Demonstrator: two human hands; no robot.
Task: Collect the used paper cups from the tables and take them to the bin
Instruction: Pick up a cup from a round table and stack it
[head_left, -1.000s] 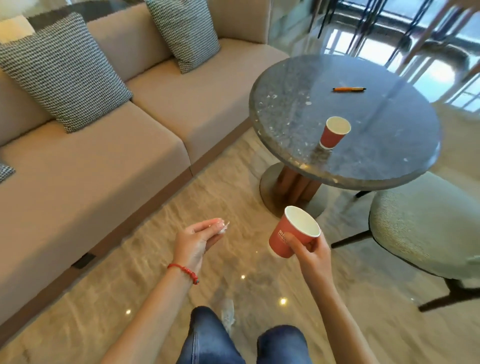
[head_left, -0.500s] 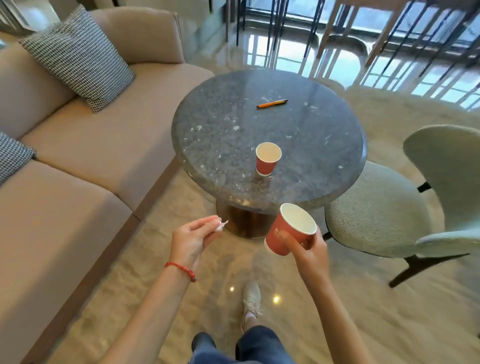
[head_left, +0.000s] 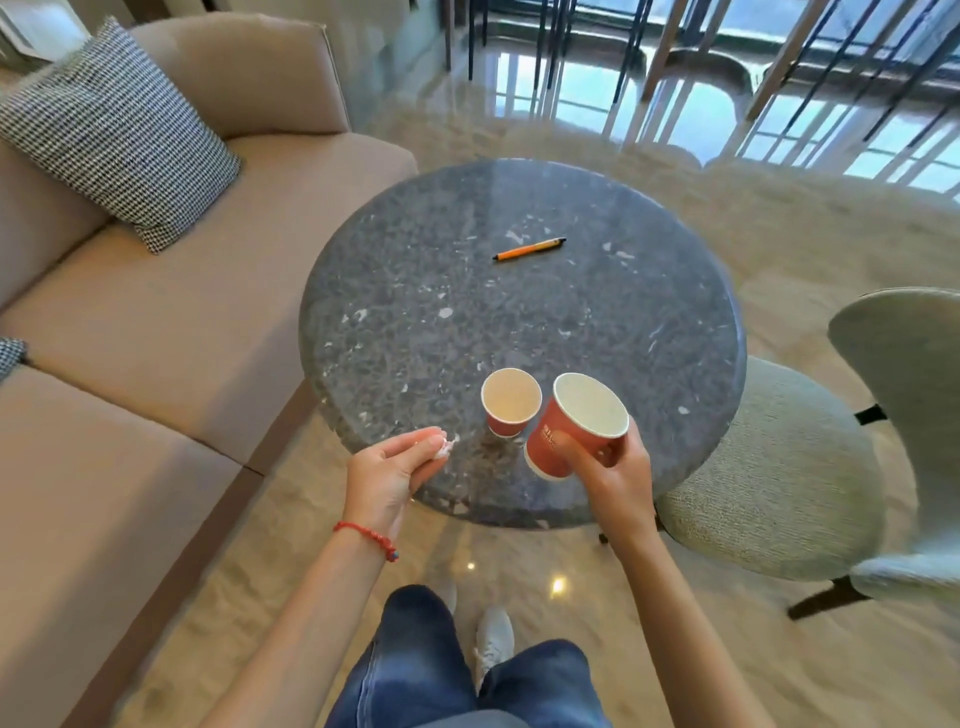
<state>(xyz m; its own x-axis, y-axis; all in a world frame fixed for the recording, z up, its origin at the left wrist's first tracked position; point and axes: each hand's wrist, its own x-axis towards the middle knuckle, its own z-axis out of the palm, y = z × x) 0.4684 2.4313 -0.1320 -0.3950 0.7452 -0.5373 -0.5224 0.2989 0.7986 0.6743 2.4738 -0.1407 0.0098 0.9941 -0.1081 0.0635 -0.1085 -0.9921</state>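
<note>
My right hand (head_left: 615, 475) grips a red paper cup (head_left: 576, 423) by its side, tilted a little, over the near edge of the round grey stone table (head_left: 519, 312). A second red paper cup (head_left: 510, 402) stands upright on the table just left of the held one, almost touching it. My left hand (head_left: 395, 473) pinches a small white scrap of paper (head_left: 445, 448) between thumb and fingertips, at the table's near left edge, a short way left of the standing cup.
An orange pen (head_left: 529, 249) lies near the table's middle. A beige sofa (head_left: 171, 332) with a checked cushion (head_left: 111, 132) runs along the left. A pale green chair (head_left: 810, 457) stands close at the right. Railings (head_left: 727, 67) lie beyond.
I have walked up to the table. Both hands now reach over its near edge, and the held cup has come right beside the standing cup.
</note>
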